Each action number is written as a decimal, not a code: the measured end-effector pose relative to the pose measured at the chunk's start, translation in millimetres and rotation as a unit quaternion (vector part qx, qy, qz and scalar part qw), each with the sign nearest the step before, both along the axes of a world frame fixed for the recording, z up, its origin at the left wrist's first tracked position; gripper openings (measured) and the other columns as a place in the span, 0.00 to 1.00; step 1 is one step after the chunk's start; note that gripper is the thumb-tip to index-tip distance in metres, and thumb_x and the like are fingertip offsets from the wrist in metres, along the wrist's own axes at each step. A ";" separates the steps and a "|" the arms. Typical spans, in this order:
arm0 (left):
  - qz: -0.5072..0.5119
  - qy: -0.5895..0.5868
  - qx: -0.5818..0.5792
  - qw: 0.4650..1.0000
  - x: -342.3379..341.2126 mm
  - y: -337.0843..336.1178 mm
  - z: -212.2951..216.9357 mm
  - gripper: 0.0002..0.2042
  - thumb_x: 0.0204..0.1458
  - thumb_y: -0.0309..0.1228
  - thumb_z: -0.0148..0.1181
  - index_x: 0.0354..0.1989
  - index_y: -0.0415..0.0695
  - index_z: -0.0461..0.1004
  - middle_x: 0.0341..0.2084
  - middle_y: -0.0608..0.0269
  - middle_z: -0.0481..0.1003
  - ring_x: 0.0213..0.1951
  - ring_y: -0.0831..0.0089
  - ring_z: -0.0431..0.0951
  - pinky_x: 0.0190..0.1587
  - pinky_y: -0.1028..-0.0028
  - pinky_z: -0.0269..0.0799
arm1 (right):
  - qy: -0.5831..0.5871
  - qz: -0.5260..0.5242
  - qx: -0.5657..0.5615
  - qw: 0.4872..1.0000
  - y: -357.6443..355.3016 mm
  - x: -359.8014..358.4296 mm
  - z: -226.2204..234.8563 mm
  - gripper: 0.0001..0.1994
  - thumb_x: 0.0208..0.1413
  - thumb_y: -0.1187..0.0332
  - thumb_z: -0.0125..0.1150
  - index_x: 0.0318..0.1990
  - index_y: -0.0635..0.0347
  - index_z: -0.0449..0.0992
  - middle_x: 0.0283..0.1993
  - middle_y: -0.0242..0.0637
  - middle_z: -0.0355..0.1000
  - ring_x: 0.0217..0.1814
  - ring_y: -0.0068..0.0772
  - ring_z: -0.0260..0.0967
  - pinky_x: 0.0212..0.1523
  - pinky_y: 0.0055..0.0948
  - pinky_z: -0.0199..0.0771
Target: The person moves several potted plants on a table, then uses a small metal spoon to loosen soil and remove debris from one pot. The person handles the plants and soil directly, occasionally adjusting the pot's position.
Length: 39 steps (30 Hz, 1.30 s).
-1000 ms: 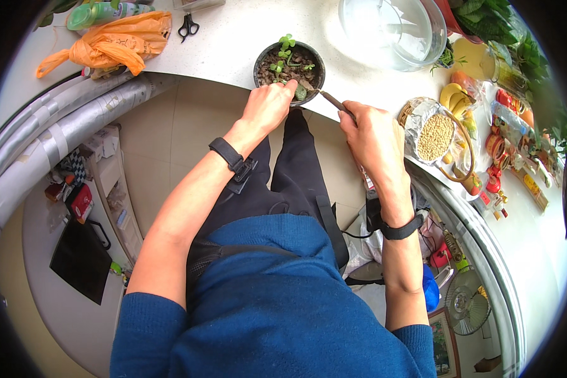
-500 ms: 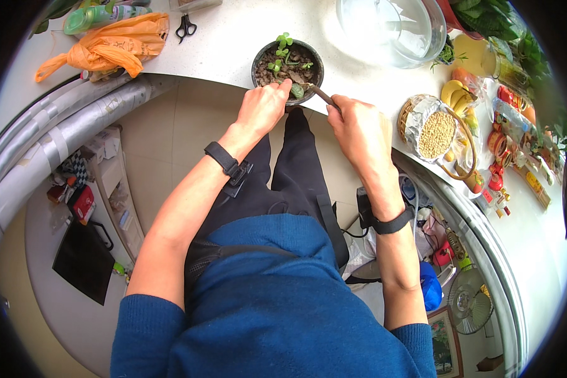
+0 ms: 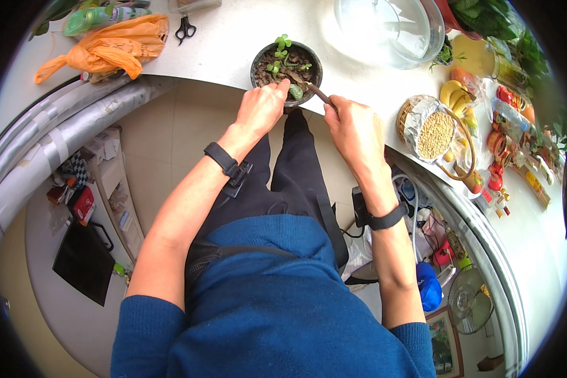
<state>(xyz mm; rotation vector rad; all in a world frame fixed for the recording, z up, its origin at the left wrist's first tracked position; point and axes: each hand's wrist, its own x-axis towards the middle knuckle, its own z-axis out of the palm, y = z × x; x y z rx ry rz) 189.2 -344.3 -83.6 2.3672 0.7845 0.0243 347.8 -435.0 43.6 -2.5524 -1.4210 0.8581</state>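
Plant pot (image 3: 319, 63) at counter's (image 3: 220, 57) near edge. Right hand (image 3: 357, 126): fingers wrapped round brown tool (image 3: 322, 94), tip within pot's rim. Left hand (image 3: 261, 110): fingers bunched at pot's near side, beside patterned leaf (image 3: 295, 92); can't tell if gripping. Green sprouts (image 3: 283, 43) in pot. Further out: scissors (image 3: 185, 28) and orange bag (image 3: 120, 44) left along counter, clear bowl (image 3: 436, 31) right, wicker basket (image 3: 402, 121) of beans (image 3: 436, 135) at counter's near right edge.
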 end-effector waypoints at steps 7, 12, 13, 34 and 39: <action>0.003 -0.006 0.006 1.000 0.3 0.9 -1.1 0.12 0.51 0.20 0.52 0.45 0.38 0.73 0.22 0.51 0.77 0.27 0.52 0.81 0.28 0.58 0.78 | -0.011 0.011 0.024 1.000 -9.1 1.7 2.0 0.07 0.57 0.65 0.61 0.33 0.60 0.76 0.27 0.46 0.75 0.31 0.53 0.75 0.33 0.47 0.73; 0.002 -0.006 0.000 1.000 -0.9 1.5 -0.6 0.13 0.51 0.20 0.52 0.45 0.39 0.73 0.22 0.51 0.76 0.27 0.52 0.81 0.28 0.57 0.77 | -0.015 -0.022 0.003 1.000 -13.9 3.5 10.1 0.08 0.59 0.63 0.59 0.38 0.58 0.78 0.30 0.47 0.76 0.35 0.53 0.75 0.36 0.45 0.73; 0.002 -0.004 0.003 1.000 -0.2 0.9 -0.6 0.12 0.51 0.20 0.52 0.45 0.39 0.73 0.22 0.51 0.76 0.27 0.51 0.81 0.28 0.57 0.77 | -0.022 -0.016 -0.001 1.000 -13.5 4.3 8.0 0.08 0.59 0.63 0.59 0.38 0.58 0.78 0.30 0.47 0.76 0.35 0.53 0.75 0.35 0.45 0.73; 0.003 -0.030 -0.046 0.998 -1.2 3.8 0.9 0.14 0.53 0.21 0.50 0.48 0.38 0.72 0.23 0.50 0.76 0.27 0.51 0.80 0.27 0.57 0.76 | -0.021 0.009 -0.001 1.000 -18.1 -1.8 -1.3 0.10 0.59 0.64 0.59 0.45 0.56 0.78 0.32 0.45 0.76 0.34 0.53 0.75 0.34 0.45 0.74; 0.002 -0.019 -0.034 0.999 -1.6 3.7 0.2 0.12 0.56 0.24 0.48 0.47 0.39 0.72 0.22 0.50 0.76 0.27 0.51 0.80 0.27 0.57 0.76 | -0.026 -0.003 0.011 1.000 -17.6 0.3 -0.3 0.10 0.59 0.64 0.59 0.46 0.56 0.78 0.33 0.46 0.77 0.34 0.54 0.75 0.34 0.45 0.74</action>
